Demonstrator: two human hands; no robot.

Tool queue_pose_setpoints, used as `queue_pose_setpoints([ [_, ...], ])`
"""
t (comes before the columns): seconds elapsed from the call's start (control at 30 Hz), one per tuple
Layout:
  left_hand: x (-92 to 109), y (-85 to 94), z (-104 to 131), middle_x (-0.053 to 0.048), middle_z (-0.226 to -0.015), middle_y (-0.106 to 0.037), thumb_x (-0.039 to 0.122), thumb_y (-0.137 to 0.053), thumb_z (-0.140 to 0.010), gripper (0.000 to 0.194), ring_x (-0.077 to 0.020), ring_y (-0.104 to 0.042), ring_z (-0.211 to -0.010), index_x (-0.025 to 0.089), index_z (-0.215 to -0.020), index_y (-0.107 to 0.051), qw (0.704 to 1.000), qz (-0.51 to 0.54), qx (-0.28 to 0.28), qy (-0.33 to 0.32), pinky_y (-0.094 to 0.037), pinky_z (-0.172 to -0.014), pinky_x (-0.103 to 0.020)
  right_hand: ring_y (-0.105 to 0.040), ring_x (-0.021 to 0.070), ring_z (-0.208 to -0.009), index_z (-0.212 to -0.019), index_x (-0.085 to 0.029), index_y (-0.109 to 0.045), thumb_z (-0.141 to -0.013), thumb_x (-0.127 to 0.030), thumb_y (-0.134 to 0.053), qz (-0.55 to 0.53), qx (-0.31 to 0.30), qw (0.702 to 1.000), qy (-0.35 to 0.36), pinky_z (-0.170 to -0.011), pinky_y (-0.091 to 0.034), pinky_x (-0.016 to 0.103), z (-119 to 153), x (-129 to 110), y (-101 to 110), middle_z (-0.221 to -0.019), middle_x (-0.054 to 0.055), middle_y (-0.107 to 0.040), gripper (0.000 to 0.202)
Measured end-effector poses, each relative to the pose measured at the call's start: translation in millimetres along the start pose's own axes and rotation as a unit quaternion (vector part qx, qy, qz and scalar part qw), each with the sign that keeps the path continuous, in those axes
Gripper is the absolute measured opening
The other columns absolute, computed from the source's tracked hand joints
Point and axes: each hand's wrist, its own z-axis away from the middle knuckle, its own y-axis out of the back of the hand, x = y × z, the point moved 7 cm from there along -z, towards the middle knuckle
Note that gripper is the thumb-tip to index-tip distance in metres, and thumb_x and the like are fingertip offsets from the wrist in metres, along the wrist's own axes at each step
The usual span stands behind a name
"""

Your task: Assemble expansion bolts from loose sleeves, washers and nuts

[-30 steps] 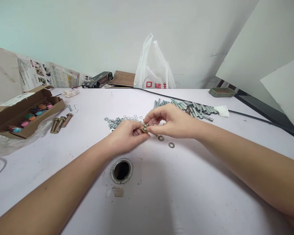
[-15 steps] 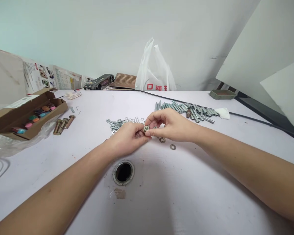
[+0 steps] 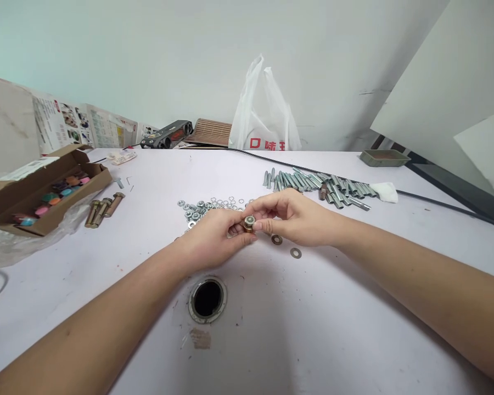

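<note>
Small round brass-coloured metal piece (image 3: 249, 222): pinched between your left hand (image 3: 215, 237) and right hand (image 3: 299, 218), thumbs and fingers closed on it, above the white tabletop (image 3: 333, 329). Two flat ring washers (image 3: 296, 253) lie just right; silver hex nuts (image 3: 195, 211) to the left. Risk: if your fingertips slip, it could drop and roll into the near round metal-rimmed hole (image 3: 190, 300).

Held fitting (image 3: 249, 221) partly hidden, forearms (image 3: 119, 312) cropped
</note>
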Motion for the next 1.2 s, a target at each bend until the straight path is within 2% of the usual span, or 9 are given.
queue_pose_setpoints([
  [0.23,-1,0.3,0,0.002,-0.067,-0.054,0.042,-0.055,-0.082,0.027,-0.0103,-0.046,-0.063,0.016,-0.077,-0.061,1.0,0.001,0.007,0.014,-0.035,-0.057,-0.022,-0.053,0.0079,-0.066,-0.101,-0.012,-0.064,-0.078,-0.035,-0.069,-0.003,0.044,0.999,-0.001,-0.063,-0.045,0.021,-1,7,2,-0.076,0.002,-0.059,0.033],
  [0.4,-5,-0.2,-1,0.002,-0.064,-0.051,0.047,-0.055,-0.082,0.036,-0.0097,-0.044,-0.06,0.015,-0.067,-0.051,1.0,-0.002,0.01,0.016,-0.032,-0.055,-0.022,-0.055,0.0116,-0.077,-0.102,-0.013,-0.062,-0.067,-0.04,-0.078,0.098,0.106,0.989,0.017,-0.068,-0.043,0.024,1,-2,7,-0.084,0.003,-0.06,0.047],
  [0.53,-6,0.3,-1,0.003,-0.062,-0.051,0.049,-0.055,-0.082,0.035,-0.0093,-0.043,-0.059,0.016,-0.069,-0.055,1.0,0.0,0.009,0.022,-0.032,-0.053,-0.022,-0.055,0.0118,-0.08,-0.109,-0.018,-0.068,-0.076,-0.042,-0.071,0.162,0.073,0.982,0.065,-0.072,-0.042,0.024,4,-14,6,-0.084,0.003,-0.063,0.041],
  [0.6,-5,0.4,-1,0.003,-0.063,-0.052,0.047,-0.056,-0.082,0.032,-0.0092,-0.044,-0.06,0.016,-0.073,-0.058,1.0,0.004,0.003,0.029,-0.034,-0.054,-0.022,-0.054,0.0105,-0.072,-0.082,-0.015,-0.071,-0.078,-0.039,-0.07,0.16,0.097,0.979,0.082,-0.068,-0.04,0.024,7,-18,11,-0.073,0.002,-0.061,0.025],
  [0.67,-5,0.5,0,0.004,-0.065,-0.053,0.045,-0.057,-0.081,0.029,-0.0089,-0.045,-0.06,0.017,-0.076,-0.059,0.999,0.009,-0.003,0.039,-0.035,-0.055,-0.022,-0.05,0.0094,-0.064,-0.061,-0.012,-0.061,-0.079,-0.038,-0.068,0.137,0.152,0.975,0.081,-0.065,-0.039,0.024,9,-18,20,-0.063,0.002,-0.056,0.033],
  [0.8,-5,0.2,0,0.004,-0.066,-0.055,0.044,-0.059,-0.081,0.028,-0.0086,-0.047,-0.062,0.017,-0.075,-0.059,0.998,0.033,-0.008,0.047,-0.037,-0.057,-0.022,-0.052,0.0108,-0.07,-0.084,-0.013,-0.067,-0.089,-0.04,-0.056,0.084,0.13,0.985,0.078,-0.065,-0.04,0.023,8,-14,13,-0.077,0.004,-0.062,0.03],
  [0.87,-5,-0.1,0,0.004,-0.065,-0.052,0.045,-0.059,-0.08,0.029,-0.0084,-0.045,-0.06,0.016,-0.074,-0.059,0.998,0.042,-0.008,0.046,-0.036,-0.055,-0.022,-0.053,0.0113,-0.07,-0.083,-0.013,-0.069,-0.092,-0.044,-0.05,0.083,0.108,0.987,0.081,-0.067,-0.041,0.024,7,-13,7,-0.074,0.005,-0.062,0.037],
  [1.0,-6,0.0,0,0.003,-0.064,-0.051,0.044,-0.061,-0.079,0.028,-0.0082,-0.044,-0.059,0.016,-0.077,-0.062,0.997,0.056,-0.008,0.05,-0.036,-0.054,-0.022,-0.042,0.0076,-0.05,-0.048,-0.012,-0.052,-0.094,-0.051,-0.043,0.076,0.193,0.978,0.037,-0.06,-0.037,0.024,12,-8,18,-0.047,0.003,-0.044,0.061],
  [1.2,-4,-0.8,-1,0.004,-0.064,-0.05,0.043,-0.061,-0.08,0.028,-0.0074,-0.042,-0.058,0.015,-0.075,-0.059,0.997,0.069,-0.009,0.041,-0.033,-0.052,-0.021,-0.049,0.0076,-0.057,-0.077,-0.011,-0.065,-0.094,-0.049,-0.044,0.067,0.121,0.989,0.06,-0.054,-0.036,0.02,8,-11,2,-0.07,0.004,-0.059,0.047],
])
